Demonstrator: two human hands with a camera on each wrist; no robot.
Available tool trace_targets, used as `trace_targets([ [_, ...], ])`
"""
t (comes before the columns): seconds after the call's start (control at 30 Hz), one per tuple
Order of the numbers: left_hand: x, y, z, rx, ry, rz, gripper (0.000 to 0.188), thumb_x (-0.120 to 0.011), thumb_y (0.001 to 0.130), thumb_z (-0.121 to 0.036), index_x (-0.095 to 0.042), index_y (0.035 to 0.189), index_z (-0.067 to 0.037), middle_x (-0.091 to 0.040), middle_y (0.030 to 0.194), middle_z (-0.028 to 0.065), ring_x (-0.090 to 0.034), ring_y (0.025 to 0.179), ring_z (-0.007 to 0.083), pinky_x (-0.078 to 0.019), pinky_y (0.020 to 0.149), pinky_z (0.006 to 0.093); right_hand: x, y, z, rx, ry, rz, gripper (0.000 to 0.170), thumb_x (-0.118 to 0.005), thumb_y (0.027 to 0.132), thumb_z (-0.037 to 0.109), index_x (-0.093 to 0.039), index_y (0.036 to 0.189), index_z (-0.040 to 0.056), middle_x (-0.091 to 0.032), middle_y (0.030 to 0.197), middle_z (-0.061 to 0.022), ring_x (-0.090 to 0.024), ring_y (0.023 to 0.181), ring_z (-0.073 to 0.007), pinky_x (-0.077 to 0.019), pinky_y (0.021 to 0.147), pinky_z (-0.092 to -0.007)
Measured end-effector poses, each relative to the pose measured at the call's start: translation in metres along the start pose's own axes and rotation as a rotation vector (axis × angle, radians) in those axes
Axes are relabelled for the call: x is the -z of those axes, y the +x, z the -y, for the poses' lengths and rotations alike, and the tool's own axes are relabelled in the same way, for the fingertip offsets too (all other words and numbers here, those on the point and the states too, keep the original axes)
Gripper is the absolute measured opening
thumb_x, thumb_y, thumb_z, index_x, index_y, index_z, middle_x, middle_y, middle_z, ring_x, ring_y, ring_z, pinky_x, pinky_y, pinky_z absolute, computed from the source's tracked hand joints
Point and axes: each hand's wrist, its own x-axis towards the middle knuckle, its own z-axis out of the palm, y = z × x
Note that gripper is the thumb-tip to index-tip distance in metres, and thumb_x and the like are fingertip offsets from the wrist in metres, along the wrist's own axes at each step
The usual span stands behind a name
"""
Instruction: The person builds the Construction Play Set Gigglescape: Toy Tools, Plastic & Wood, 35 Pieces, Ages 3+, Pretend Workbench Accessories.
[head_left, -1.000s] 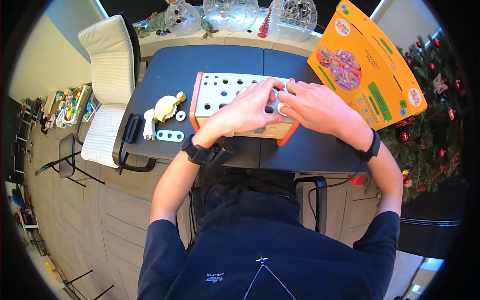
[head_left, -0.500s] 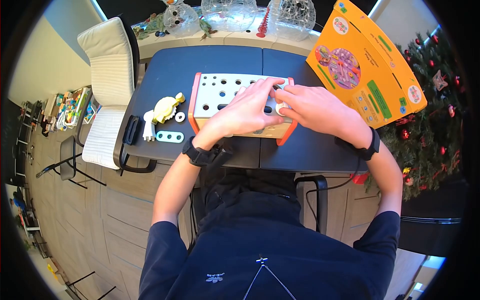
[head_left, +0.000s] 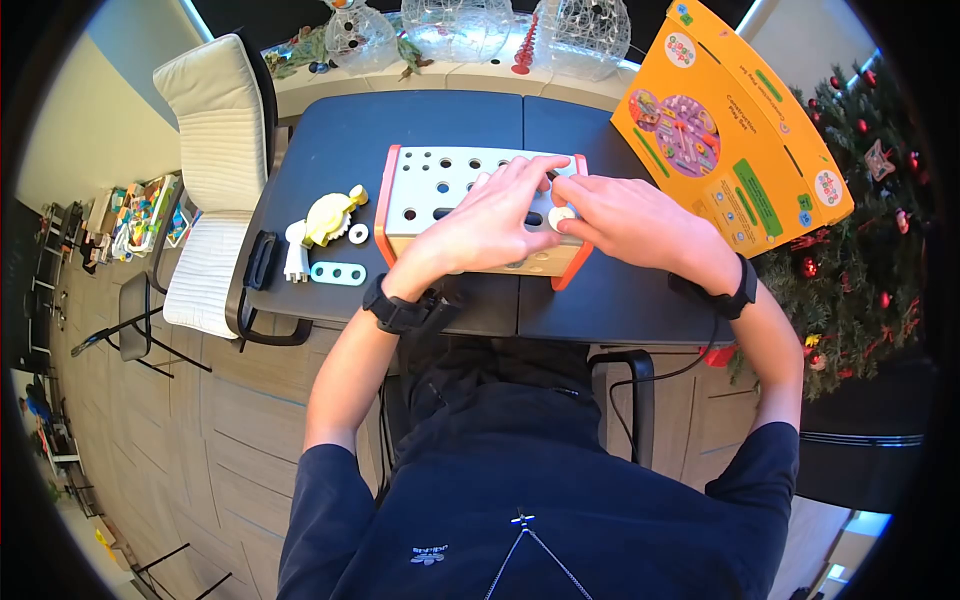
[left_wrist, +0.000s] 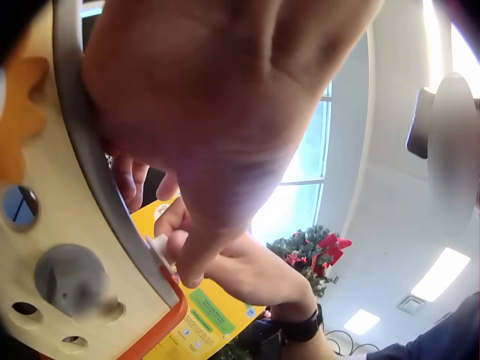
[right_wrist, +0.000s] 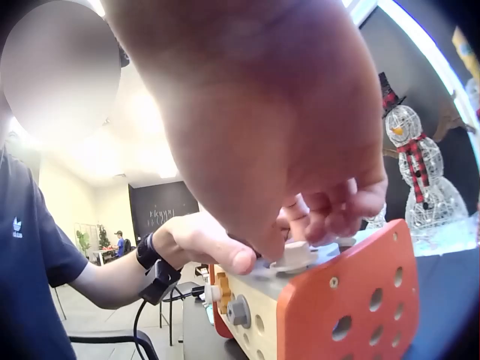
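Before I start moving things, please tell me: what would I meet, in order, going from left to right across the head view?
White ribbed chair cushion → white toothed piece → pale teal strip with holes → grey-topped toy bench with orange-red ends → large orange-yellow printed box → decorated green tree.

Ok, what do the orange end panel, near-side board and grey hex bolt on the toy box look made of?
Orange end panel: likely painted wood, satin; flat, even colour, with a screw set in its face.
Near-side board: probably bare or clear-coated wood, from the pale tan tone; grain unclear.
Grey hex bolt: plastic or painted wood; smooth, no metallic glint.
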Motion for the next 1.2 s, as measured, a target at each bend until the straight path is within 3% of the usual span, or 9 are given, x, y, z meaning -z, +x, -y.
trace_targets([
  [0.1, -0.011, 0.003, -0.004, 0.121, 0.134, -0.049, 0.077, -0.077, 0.09, -0.016, -0.041, 0.158, -0.01, -0.056, 0.133, 0.0161, -0.057, 0.124, 0.0331, -0.0437, 0.11, 0.0485, 0.006, 0.01, 0.006, -0.289, -0.238, 0.418, 0.027, -0.056, 0.109, 0.03, -0.062, 0.11, 0.0046, -0.07, 0.085, -0.0196, -0.072, 0.08, -0.0425, -0.0588, 0.073, -0.0524],
  [0.2, -0.008, 0.001, -0.005, 0.143, 0.103, -0.057, 0.073, -0.076, 0.091, -0.015, -0.043, 0.156, -0.009, -0.056, 0.136, 0.0161, -0.057, 0.123, 0.034, -0.0442, 0.109, 0.047, 0.017, 0.008, 0.007, -0.141, -0.311, 0.447, 0.029, -0.055, 0.109, 0.032, -0.06, 0.106, 0.0031, -0.07, 0.082, -0.0198, -0.072, 0.079, -0.042, -0.0586, 0.071, -0.0517],
  [0.3, 0.0, -0.001, 0.007, 0.101, -0.092, -0.03, 0.069, -0.073, 0.092, -0.012, -0.044, 0.154, -0.008, -0.055, 0.137, 0.0158, -0.056, 0.125, 0.035, -0.0444, 0.11, 0.0458, 0.026, 0.008, 0.012, -0.313, -0.073, 0.289, 0.028, -0.058, 0.107, 0.031, -0.06, 0.105, 0.003, -0.07, 0.085, -0.0191, -0.073, 0.082, -0.0389, -0.0587, 0.071, -0.0495],
  [0.4, -0.001, -0.003, 0.012, -0.017, -0.016, -0.017, 0.069, -0.072, 0.091, -0.01, -0.045, 0.154, -0.009, -0.054, 0.14, 0.0164, -0.054, 0.128, 0.0362, -0.0414, 0.114, 0.047, 0.005, -0.001, 0.0, 0.012, -0.051, 0.053, 0.027, -0.061, 0.104, 0.03, -0.06, 0.105, 0.0029, -0.07, 0.09, -0.0185, -0.073, 0.086, -0.0366, -0.0586, 0.073, -0.0469],
  [0.5, -0.003, -0.003, 0.002, -0.03, 0.123, -0.026, 0.071, -0.074, 0.089, -0.014, -0.045, 0.153, -0.009, -0.052, 0.149, 0.0186, -0.048, 0.142, 0.0394, -0.0327, 0.123, 0.0515, -0.005, 0.003, 0.001, -0.001, -0.207, 0.064, 0.025, -0.063, 0.101, 0.027, -0.06, 0.103, 0.0024, -0.071, 0.095, -0.0173, -0.074, 0.091, -0.035, -0.0589, 0.077, -0.0451],
  [0.6, -0.012, -0.004, 0.001, -0.003, 0.223, -0.057, 0.079, -0.08, 0.088, -0.024, -0.043, 0.155, -0.009, -0.05, 0.156, 0.0189, -0.039, 0.152, 0.0408, -0.0227, 0.129, 0.0557, -0.02, 0.003, -0.006, 0.053, -0.342, -0.006, 0.023, -0.064, 0.099, 0.026, -0.064, 0.101, 0.0025, -0.072, 0.093, -0.0155, -0.075, 0.087, -0.0325, -0.0595, 0.071, -0.0425],
  [0.7, -0.014, -0.005, -0.004, 0.021, 0.254, -0.018, 0.093, -0.086, 0.084, -0.035, -0.037, 0.16, -0.008, -0.049, 0.158, 0.0193, -0.035, 0.156, 0.0402, -0.0192, 0.13, 0.0601, -0.034, 0.005, -0.01, 0.104, -0.486, -0.081, 0.02, -0.069, 0.093, 0.023, -0.07, 0.093, 0.0028, -0.073, 0.086, -0.0142, -0.076, 0.08, -0.0277, -0.0587, 0.061, -0.039],
  [0.8, -0.017, -0.005, -0.008, -0.01, 0.364, -0.002, 0.105, -0.088, 0.082, -0.042, -0.031, 0.163, -0.008, -0.049, 0.158, 0.0194, -0.038, 0.154, 0.0383, -0.0211, 0.128, 0.0627, -0.038, 0.009, -0.014, 0.209, -0.691, 0.022, 0.017, -0.073, 0.087, 0.022, -0.073, 0.083, 0.0046, -0.073, 0.077, -0.0132, -0.076, 0.071, -0.0243, -0.0556, 0.052, -0.0351],
  [1.2, -0.03, -0.008, -0.008, -0.016, 0.455, -0.102, 0.111, -0.09, 0.079, -0.04, -0.026, 0.165, -0.01, -0.053, 0.154, 0.0187, -0.044, 0.15, 0.0359, -0.0278, 0.126, 0.0612, -0.037, 0.01, 0.01, -0.066, -0.645, 0.098, 0.012, -0.076, 0.082, 0.019, -0.074, 0.074, 0.0114, -0.07, 0.063, -0.0023, -0.073, 0.057, -0.0201, -0.0519, 0.047, -0.0336],
])
